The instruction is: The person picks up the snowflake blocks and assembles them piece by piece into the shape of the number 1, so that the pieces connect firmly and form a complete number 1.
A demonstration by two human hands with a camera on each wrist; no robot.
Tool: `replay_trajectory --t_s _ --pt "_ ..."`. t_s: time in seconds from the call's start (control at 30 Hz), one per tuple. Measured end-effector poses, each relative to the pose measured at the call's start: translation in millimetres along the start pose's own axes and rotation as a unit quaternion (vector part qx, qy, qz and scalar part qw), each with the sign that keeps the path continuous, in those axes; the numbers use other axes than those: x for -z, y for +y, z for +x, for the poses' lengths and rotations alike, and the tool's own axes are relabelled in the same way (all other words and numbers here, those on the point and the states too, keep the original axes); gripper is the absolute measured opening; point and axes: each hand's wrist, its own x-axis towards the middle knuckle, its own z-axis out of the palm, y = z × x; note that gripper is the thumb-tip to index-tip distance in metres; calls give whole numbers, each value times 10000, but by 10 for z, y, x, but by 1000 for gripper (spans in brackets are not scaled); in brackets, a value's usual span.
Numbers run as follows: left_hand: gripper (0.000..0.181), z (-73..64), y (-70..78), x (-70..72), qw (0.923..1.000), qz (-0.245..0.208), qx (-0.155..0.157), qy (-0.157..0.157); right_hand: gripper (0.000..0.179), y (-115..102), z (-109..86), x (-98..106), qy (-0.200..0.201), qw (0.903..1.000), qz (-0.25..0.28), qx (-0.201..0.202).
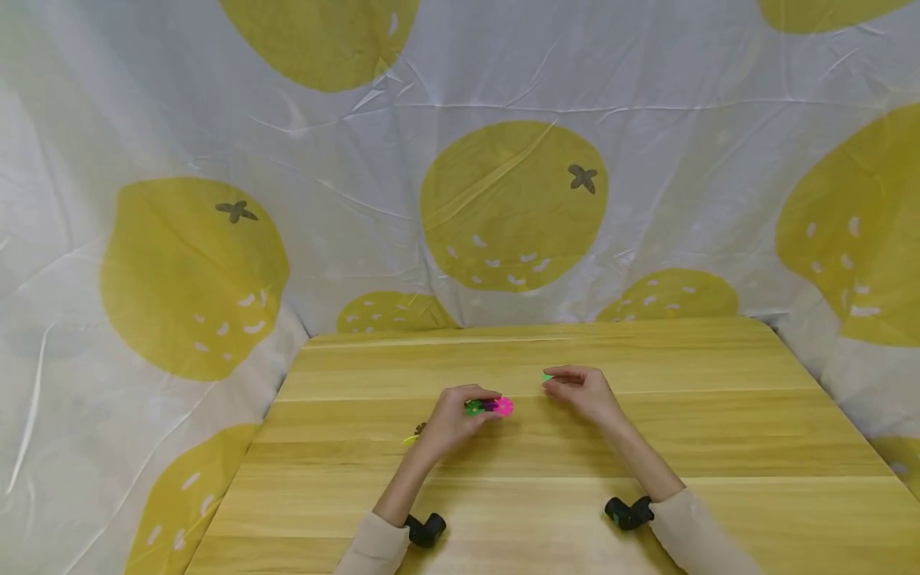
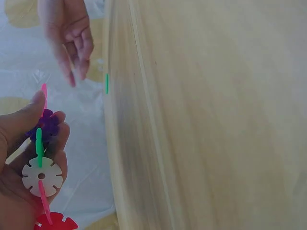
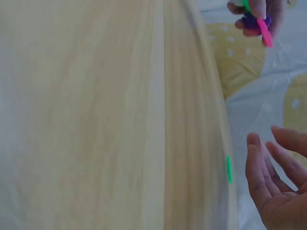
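My left hand (image 1: 454,415) holds a chain of slotted plastic discs, its thumb pressing near the pink and purple end. The left wrist view shows a purple disc (image 2: 47,125), a green disc (image 2: 39,146), a white disc (image 2: 30,178) and a red disc (image 2: 56,223) along the chain. A separate green disc (image 3: 229,169) is on the table near its far edge. Beside that disc is my right hand (image 3: 280,177), fingers loosely bent and apart from it, holding nothing. In the head view, the right fingertips partly cover this disc.
Brown and yellow pieces (image 1: 420,430) show behind the left wrist; whether they join the chain I cannot tell. Black devices (image 1: 426,530) sit at both wrists. A wooden table (image 1: 546,495) reaches a white curtain (image 1: 359,239) printed with yellow fruit.
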Motion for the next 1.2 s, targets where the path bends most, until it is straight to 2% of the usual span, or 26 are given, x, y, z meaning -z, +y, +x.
replay_trajectory --t_s 0.07,0.2,0.37,0.57,0.93,1.07,1.2 --pt "26 -3 -12 9 10000 15 18 21 37 32 41 49 71 9993 -355 -38" --pt "29 -12 -17 27 9999 -88 45 29 38 80 119 86 194 9970 -742 -130" --pt "29 -25 -14 43 9999 -146 12 -6 40 112 212 98 378 9957 -801 -256" --pt "28 -39 -26 49 9999 -124 33 -36 42 134 296 125 318 9945 -897 -438" --pt "28 -47 -22 45 10000 -6 -59 -65 31 127 313 131 394 9879 -1455 -371" --pt "28 -51 -18 44 9999 15 -113 -107 26 95 271 113 227 9892 -1401 -369" --pt "28 -65 -14 45 9997 -40 -179 -186 24 50 187 93 -250 9959 -809 -330"
